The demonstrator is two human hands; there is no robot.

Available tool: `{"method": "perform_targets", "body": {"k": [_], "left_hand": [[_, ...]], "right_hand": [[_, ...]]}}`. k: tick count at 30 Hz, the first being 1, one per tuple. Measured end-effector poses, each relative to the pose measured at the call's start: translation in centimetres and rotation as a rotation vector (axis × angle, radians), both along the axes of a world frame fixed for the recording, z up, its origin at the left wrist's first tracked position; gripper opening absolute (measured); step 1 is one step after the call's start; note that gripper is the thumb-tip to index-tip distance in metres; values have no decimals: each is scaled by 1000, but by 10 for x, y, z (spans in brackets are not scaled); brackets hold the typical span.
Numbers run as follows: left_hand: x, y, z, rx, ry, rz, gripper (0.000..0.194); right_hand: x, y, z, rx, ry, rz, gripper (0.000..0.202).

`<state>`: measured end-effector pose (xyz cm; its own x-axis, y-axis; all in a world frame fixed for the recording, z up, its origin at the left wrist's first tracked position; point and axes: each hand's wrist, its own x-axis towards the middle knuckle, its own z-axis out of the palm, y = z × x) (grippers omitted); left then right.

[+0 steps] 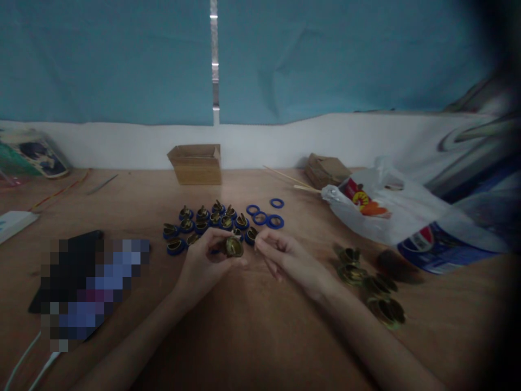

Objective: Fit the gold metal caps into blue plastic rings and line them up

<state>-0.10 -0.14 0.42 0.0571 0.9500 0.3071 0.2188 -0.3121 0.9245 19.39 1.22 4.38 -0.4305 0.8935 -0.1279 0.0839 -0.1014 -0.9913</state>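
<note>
My left hand [205, 259] grips a round brass-coloured fitting [235, 247] between thumb and fingers, its face turned towards me. Just right of it, my right hand [291, 258] is closed in a pinch; whatever may be between its fingertips is hidden. Behind both hands stand several brass-coloured fittings with blue rings [202, 224] round them, their flaps partly raised. Loose blue rings [275, 221] lie beyond my right hand. To the right of my right forearm, more brass-coloured fittings [386, 310] sit without visible blue rings.
An open cardboard box [198, 172] stands at the back, with a brown package [326, 170] further right. A white plastic bag [391, 203] and a blue Pepsi-style wrapper [443, 250] occupy the right side. A dark phone-like object [77, 266] and a blurred-out item [109, 293] with cables lie left.
</note>
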Motion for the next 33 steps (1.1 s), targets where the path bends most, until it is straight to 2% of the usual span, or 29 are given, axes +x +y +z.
{"method": "perform_targets", "body": {"k": [5,9,13,18,27,33], "left_hand": [[1,-1,4,13,23,-58,41],[1,-3,5,42,77,-117,40],[3,-5,5,47,83,-152,42],[7,-9,7,61,72,-173,42],[4,-7,8,143,179,-111,43],[2,-6,7,273,258,-119,37]], "right_hand": [[-5,-5,0,-142,299,61,26],[-6,-5,-5,-192,380,87,24],[-6,-4,-10,-211,321,91,26],[-8,-4,-12,-154,240,68,28],[-11,-7,-12,-50,163,99,33],[-9,-6,-11,156,2,154,27]]}}
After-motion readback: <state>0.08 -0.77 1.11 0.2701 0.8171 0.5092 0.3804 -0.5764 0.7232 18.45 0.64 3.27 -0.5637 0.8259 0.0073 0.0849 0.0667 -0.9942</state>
